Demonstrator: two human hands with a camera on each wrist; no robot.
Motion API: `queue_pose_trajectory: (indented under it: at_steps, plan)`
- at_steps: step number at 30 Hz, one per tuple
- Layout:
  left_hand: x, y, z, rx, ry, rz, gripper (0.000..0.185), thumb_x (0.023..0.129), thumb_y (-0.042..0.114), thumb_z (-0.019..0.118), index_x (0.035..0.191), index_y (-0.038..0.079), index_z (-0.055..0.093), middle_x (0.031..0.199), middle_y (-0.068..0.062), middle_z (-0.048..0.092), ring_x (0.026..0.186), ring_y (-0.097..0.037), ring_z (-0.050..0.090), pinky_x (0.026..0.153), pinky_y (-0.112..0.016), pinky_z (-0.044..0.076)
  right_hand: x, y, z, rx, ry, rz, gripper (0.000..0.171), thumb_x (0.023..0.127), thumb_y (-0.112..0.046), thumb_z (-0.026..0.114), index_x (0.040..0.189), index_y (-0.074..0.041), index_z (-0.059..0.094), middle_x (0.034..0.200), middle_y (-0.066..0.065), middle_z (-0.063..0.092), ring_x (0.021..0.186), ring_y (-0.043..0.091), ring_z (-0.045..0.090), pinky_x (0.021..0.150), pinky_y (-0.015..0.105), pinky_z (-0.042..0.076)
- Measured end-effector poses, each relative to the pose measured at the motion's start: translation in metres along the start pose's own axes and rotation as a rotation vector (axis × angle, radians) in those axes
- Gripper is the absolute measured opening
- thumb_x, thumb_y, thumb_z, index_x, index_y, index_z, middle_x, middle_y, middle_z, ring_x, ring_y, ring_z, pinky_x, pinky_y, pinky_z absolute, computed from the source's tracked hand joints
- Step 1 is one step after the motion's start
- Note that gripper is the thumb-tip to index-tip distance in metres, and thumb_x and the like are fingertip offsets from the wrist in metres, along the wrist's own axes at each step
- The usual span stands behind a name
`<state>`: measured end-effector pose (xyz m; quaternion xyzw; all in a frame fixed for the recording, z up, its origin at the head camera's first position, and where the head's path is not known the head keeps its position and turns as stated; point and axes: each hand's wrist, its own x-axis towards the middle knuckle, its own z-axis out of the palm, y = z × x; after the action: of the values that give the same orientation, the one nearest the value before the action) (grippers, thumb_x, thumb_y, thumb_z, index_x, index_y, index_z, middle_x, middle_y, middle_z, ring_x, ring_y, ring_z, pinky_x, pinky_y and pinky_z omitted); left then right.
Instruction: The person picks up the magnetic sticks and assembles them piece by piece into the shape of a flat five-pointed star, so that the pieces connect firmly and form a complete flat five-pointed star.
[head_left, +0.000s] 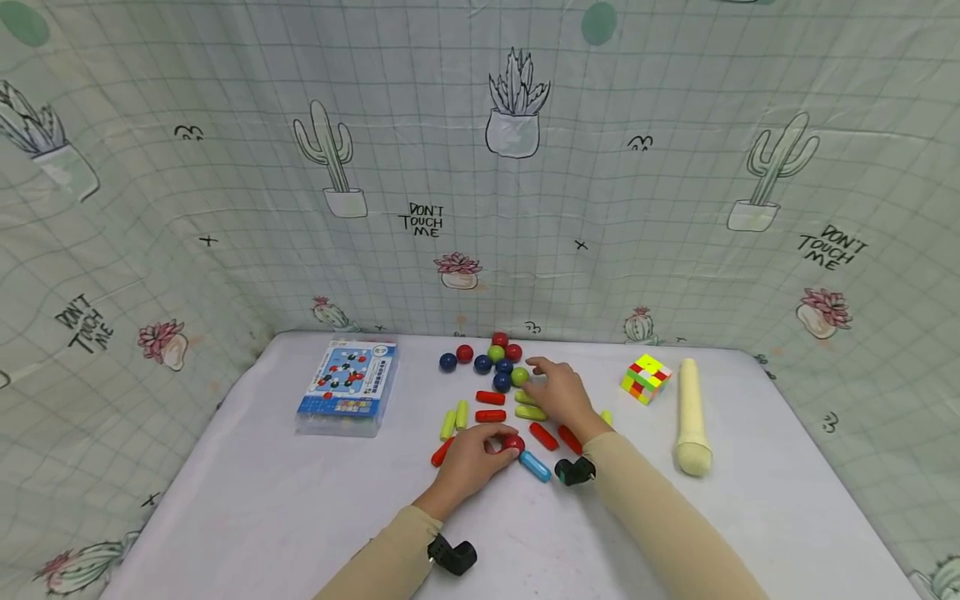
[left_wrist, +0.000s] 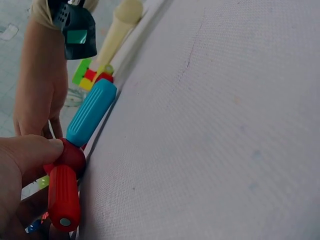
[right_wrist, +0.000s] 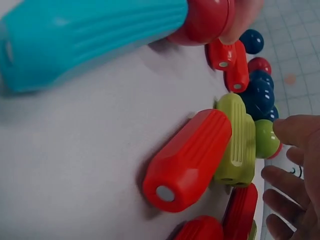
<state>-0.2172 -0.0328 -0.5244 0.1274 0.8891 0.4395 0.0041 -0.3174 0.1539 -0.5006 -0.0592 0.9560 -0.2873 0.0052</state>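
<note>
Two hands: both work over a white cloth-covered table, among scattered plastic building pieces.
Table: it carries a flat clear plastic box with a blue printed card at the left, and a cream plastic cylinder with a rounded end beside a multicoloured puzzle cube at the right.
Left hand: fingers curled, thumb and fingertips pinching a glossy red plastic ball.
Joined piece: a ribbed light-blue plastic rod runs from the red ball toward the right arm; a ribbed red plastic rod meets the ball on the wrist side. The assembly lies on the cloth in front of the person, near the middle.
Right hand: flat, fingers relaxed and spread, fingertip just beside a yellow-green plastic ball; it grips nothing.
Loose balls: dark blue, red and green ones cluster beyond the right hand.
Risk: the balls look smooth and free to roll, so a nudge from the spread fingers could send them off; a slanted pull on the pinched ball could part the rods.
</note>
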Motion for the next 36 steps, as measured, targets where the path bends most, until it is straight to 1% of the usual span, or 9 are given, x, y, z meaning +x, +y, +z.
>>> queue_pose_trajectory:
  at_steps: [4, 6, 10, 12, 17, 21, 28, 33, 36]
  plan:
    - [0.001, 0.0, 0.001, -0.006, -0.002, 0.007, 0.028, 0.091, 0.024, 0.079, 0.119, 0.019, 0.075, 0.097, 0.008, 0.065, 0.079, -0.011, 0.051, 0.067, -0.021, 0.045, 0.004, -0.002, 0.0, -0.03, 0.003, -0.049, 0.049, 0.098, -0.03, 0.069, 0.143, -0.015, 0.057, 0.132, 0.014, 0.065, 0.125, 0.038, 0.055, 0.108, 0.057, 0.04]
    - [0.001, 0.0, 0.001, -0.006, -0.002, 0.009, 0.028, 0.091, 0.024, 0.079, 0.119, 0.019, 0.075, 0.098, 0.008, 0.066, 0.078, -0.011, 0.051, 0.067, -0.021, 0.045, 0.005, -0.003, 0.0, -0.055, 0.003, -0.077, 0.048, 0.098, -0.029, 0.069, 0.142, -0.014, 0.058, 0.131, 0.014, 0.066, 0.125, 0.038, 0.057, 0.113, 0.059, 0.034]
    - [0.002, 0.001, 0.002, -0.006, -0.002, 0.01, 0.028, 0.091, 0.024, 0.079, 0.119, 0.019, 0.075, 0.099, 0.008, 0.067, 0.078, -0.011, 0.052, 0.066, -0.021, 0.045, 0.008, -0.005, 0.001, -0.11, -0.003, -0.096, 0.045, 0.098, -0.028, 0.069, 0.141, -0.014, 0.06, 0.125, 0.013, 0.07, 0.12, 0.034, 0.062, 0.118, 0.061, 0.021]
    - [0.002, 0.001, 0.002, -0.007, -0.001, 0.009, 0.029, 0.091, 0.024, 0.079, 0.119, 0.019, 0.075, 0.099, 0.008, 0.067, 0.079, -0.011, 0.052, 0.066, -0.021, 0.046, 0.009, -0.006, 0.001, -0.127, -0.004, -0.099, 0.043, 0.099, -0.027, 0.068, 0.139, -0.014, 0.062, 0.122, 0.013, 0.071, 0.117, 0.033, 0.065, 0.119, 0.06, 0.018]
    - [0.001, 0.002, 0.002, -0.005, 0.002, 0.006, 0.029, 0.091, 0.024, 0.079, 0.119, 0.02, 0.074, 0.096, 0.008, 0.065, 0.08, -0.011, 0.051, 0.066, -0.021, 0.046, 0.01, -0.008, 0.002, -0.147, 0.01, -0.113, 0.037, 0.098, -0.023, 0.069, 0.133, -0.013, 0.064, 0.117, 0.013, 0.073, 0.113, 0.032, 0.067, 0.119, 0.06, 0.02]
    - [0.001, 0.002, 0.002, 0.0, 0.0, 0.001, 0.029, 0.091, 0.025, 0.079, 0.118, 0.02, 0.074, 0.095, 0.009, 0.065, 0.079, -0.011, 0.051, 0.066, -0.021, 0.045, 0.01, -0.008, 0.004, -0.16, 0.016, -0.112, 0.036, 0.098, -0.023, 0.069, 0.132, -0.011, 0.065, 0.113, 0.012, 0.074, 0.11, 0.032, 0.067, 0.118, 0.061, 0.021]
    - [0.001, 0.0, 0.002, 0.01, 0.002, 0.002, 0.029, 0.091, 0.025, 0.079, 0.12, 0.02, 0.074, 0.098, 0.008, 0.066, 0.08, -0.011, 0.051, 0.067, -0.021, 0.046, 0.007, -0.008, 0.005, -0.151, 0.016, -0.104, 0.037, 0.098, -0.026, 0.07, 0.133, -0.013, 0.065, 0.115, 0.01, 0.074, 0.113, 0.031, 0.066, 0.119, 0.059, 0.021]
    - [0.001, -0.001, 0.002, 0.013, -0.001, 0.003, 0.029, 0.091, 0.025, 0.079, 0.12, 0.02, 0.074, 0.098, 0.008, 0.066, 0.08, -0.011, 0.051, 0.067, -0.021, 0.045, 0.0, -0.007, 0.004, -0.149, 0.05, -0.163, 0.036, 0.096, -0.024, 0.071, 0.129, -0.011, 0.066, 0.114, 0.01, 0.074, 0.111, 0.031, 0.066, 0.118, 0.059, 0.025]
    - [0.0, -0.001, 0.002, 0.017, 0.0, 0.002, 0.029, 0.091, 0.025, 0.079, 0.12, 0.02, 0.074, 0.099, 0.008, 0.066, 0.08, -0.011, 0.051, 0.067, -0.021, 0.045, -0.007, -0.008, 0.003, -0.128, 0.064, -0.191, 0.035, 0.096, -0.023, 0.072, 0.129, -0.011, 0.066, 0.114, 0.01, 0.073, 0.112, 0.031, 0.065, 0.118, 0.058, 0.025]
